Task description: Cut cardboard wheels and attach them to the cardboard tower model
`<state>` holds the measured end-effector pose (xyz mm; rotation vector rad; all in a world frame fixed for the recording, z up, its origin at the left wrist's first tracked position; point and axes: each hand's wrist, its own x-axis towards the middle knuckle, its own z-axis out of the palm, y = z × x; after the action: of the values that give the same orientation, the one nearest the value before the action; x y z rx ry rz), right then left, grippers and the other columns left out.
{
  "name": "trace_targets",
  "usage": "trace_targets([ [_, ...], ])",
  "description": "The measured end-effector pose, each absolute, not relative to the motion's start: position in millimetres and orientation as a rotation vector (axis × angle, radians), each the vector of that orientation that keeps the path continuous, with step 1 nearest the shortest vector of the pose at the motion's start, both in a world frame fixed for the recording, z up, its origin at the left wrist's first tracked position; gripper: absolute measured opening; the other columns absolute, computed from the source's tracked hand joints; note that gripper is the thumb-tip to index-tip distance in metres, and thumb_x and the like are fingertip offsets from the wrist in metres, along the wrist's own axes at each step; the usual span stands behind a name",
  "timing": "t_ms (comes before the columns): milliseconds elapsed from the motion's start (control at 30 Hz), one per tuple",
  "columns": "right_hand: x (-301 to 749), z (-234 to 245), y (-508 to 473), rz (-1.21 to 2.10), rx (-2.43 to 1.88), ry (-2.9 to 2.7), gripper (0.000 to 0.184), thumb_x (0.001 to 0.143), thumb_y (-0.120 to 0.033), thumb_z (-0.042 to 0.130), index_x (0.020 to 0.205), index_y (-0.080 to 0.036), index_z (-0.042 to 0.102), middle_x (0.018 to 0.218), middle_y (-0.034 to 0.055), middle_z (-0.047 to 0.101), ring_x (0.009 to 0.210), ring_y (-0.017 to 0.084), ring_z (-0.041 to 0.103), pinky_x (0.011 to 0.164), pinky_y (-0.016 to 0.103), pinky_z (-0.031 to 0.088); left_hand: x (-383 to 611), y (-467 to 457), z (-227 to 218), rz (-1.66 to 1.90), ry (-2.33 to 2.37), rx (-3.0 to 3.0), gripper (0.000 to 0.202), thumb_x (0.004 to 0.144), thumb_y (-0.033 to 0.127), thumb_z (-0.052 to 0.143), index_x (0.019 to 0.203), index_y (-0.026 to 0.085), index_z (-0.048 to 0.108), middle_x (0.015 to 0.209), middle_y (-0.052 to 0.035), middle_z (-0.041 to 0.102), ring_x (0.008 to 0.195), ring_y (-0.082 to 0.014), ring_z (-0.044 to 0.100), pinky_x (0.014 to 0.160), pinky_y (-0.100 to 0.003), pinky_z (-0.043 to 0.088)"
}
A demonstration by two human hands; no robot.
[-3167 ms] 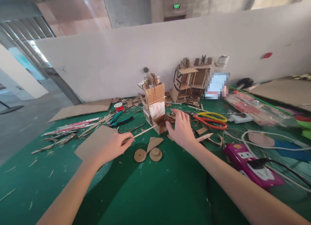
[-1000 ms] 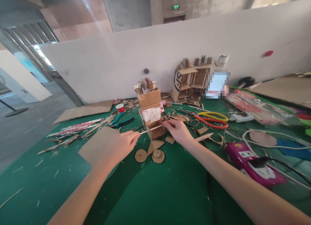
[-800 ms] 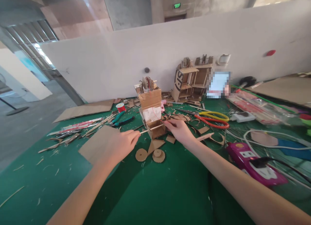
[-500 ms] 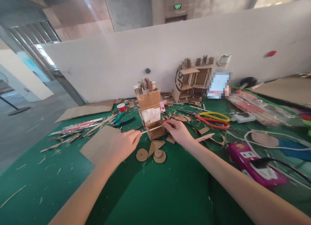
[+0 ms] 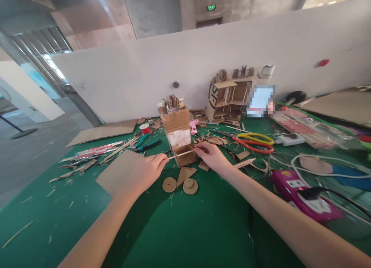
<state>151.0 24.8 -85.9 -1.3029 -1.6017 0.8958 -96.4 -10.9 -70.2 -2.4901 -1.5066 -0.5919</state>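
A cardboard model [image 5: 175,122] stands mid-table, with thread-wound discs on top and a small open box at its foot. Across that box runs a thin wooden stick [image 5: 185,154]. My left hand [image 5: 153,168] is closed on the stick's left end. At the box's right side, my right hand [image 5: 211,154] pinches a red thread [image 5: 182,136] that comes down the model's front; whether it also grips the stick's right end is hidden. On the table in front lie a cardboard disc [image 5: 169,185] and a pair of stacked discs [image 5: 190,186].
Pliers [image 5: 146,144], a red thread spool [image 5: 144,129] and a cardboard sheet [image 5: 118,171] lie left. To the right are scissors [image 5: 255,142], a purple power strip [image 5: 304,196] and cables. Cardboard shelf models [image 5: 228,96], a pink glue gun [image 5: 193,126] and scraps are behind.
The top of the cardboard model has tipped slightly left and down. Both hands stay almost in the same places, still closed.
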Motion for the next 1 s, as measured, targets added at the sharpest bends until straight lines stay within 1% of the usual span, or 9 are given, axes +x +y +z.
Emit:
trace_targets([
  [100, 151, -86, 25, 0.922, -1.307, -1.587, 0.019, 0.084, -0.027, 0.055, 0.093, -0.017, 0.068, 0.082, 0.0044, 0.072, 0.076, 0.017, 0.067, 0.065, 0.026, 0.051, -96, -9, -71, -0.586, -1.456, -2.504, 0.031, 0.098, 0.034, 0.036, 0.094, 0.021, 0.064, 0.081, -0.0051, 0.071, 0.075, -0.0166, 0.067, 0.067, -0.025, 0.045],
  [200, 150, -84, 23, 0.933, -1.304, -1.581, 0.018, 0.083, -0.026, 0.056, 0.093, -0.017, 0.068, 0.083, 0.0050, 0.072, 0.078, 0.018, 0.067, 0.067, 0.027, 0.051, -96, -9, -69, -0.543, -1.425, -2.527, 0.032, 0.099, 0.034, 0.035, 0.095, 0.022, 0.064, 0.080, -0.0048, 0.071, 0.076, -0.0164, 0.067, 0.067, -0.024, 0.046],
  [433, 148, -78, 19, 0.937, -1.293, -1.604, 0.015, 0.083, -0.024, 0.057, 0.091, -0.017, 0.067, 0.085, 0.0044, 0.072, 0.079, 0.017, 0.066, 0.070, 0.027, 0.051, -87, -14, -60, -0.276, -1.539, -2.447, 0.033, 0.099, 0.031, 0.033, 0.093, 0.020, 0.064, 0.075, -0.0039, 0.072, 0.064, -0.0178, 0.066, 0.054, -0.025, 0.038],
  [567, 149, -80, 20, 0.917, -1.289, -1.632, 0.016, 0.084, -0.025, 0.056, 0.091, -0.018, 0.068, 0.083, 0.0036, 0.072, 0.077, 0.017, 0.066, 0.070, 0.027, 0.050, -86, -18, -46, -0.258, -1.600, -2.430, 0.028, 0.097, 0.036, 0.039, 0.108, 0.021, 0.061, 0.078, -0.0033, 0.073, 0.065, -0.0195, 0.067, 0.054, -0.026, 0.038],
  [633, 150, -81, 21, 0.900, -1.282, -1.659, 0.016, 0.085, -0.024, 0.054, 0.088, -0.018, 0.070, 0.082, 0.0037, 0.072, 0.076, 0.018, 0.066, 0.070, 0.028, 0.050, -88, -21, -37, -0.282, -1.631, -2.432, 0.026, 0.093, 0.038, 0.046, 0.108, 0.021, 0.060, 0.078, -0.0027, 0.073, 0.067, -0.0194, 0.067, 0.055, -0.025, 0.040],
  [700, 151, -82, 21, 0.887, -1.269, -1.688, 0.016, 0.084, -0.020, 0.054, 0.086, -0.018, 0.070, 0.084, 0.0041, 0.072, 0.077, 0.018, 0.066, 0.073, 0.030, 0.051, -91, -23, -29, -0.302, -1.624, -2.451, 0.021, 0.094, 0.033, 0.044, 0.094, 0.022, 0.063, 0.080, -0.0018, 0.072, 0.070, -0.0183, 0.067, 0.059, -0.025, 0.043],
  [767, 151, -82, 20, 0.884, -1.250, -1.713, 0.015, 0.083, -0.017, 0.056, 0.086, -0.018, 0.070, 0.086, 0.0037, 0.073, 0.079, 0.018, 0.067, 0.076, 0.030, 0.051, -92, -25, -25, -0.342, -1.629, -2.477, 0.023, 0.094, 0.029, 0.043, 0.088, 0.022, 0.064, 0.080, -0.0011, 0.072, 0.071, -0.0173, 0.066, 0.061, -0.024, 0.044],
  [867, 151, -81, 18, 0.889, -1.235, -1.735, 0.013, 0.082, -0.016, 0.057, 0.087, -0.019, 0.069, 0.086, 0.0029, 0.073, 0.080, 0.017, 0.067, 0.078, 0.029, 0.051, -93, -24, -30, -0.418, -1.660, -2.503, 0.023, 0.095, 0.029, 0.043, 0.091, 0.021, 0.064, 0.082, -0.0012, 0.073, 0.072, -0.0169, 0.066, 0.065, -0.024, 0.046],
  [1000, 151, -82, 19, 0.880, -1.265, -1.736, 0.014, 0.083, -0.015, 0.055, 0.089, -0.018, 0.067, 0.088, 0.0042, 0.073, 0.081, 0.017, 0.068, 0.078, 0.029, 0.052, -100, -16, -48, -0.555, -1.638, -2.559, 0.026, 0.097, 0.033, 0.040, 0.096, 0.021, 0.063, 0.095, -0.0023, 0.073, 0.081, -0.0180, 0.067, 0.072, -0.026, 0.047],
])
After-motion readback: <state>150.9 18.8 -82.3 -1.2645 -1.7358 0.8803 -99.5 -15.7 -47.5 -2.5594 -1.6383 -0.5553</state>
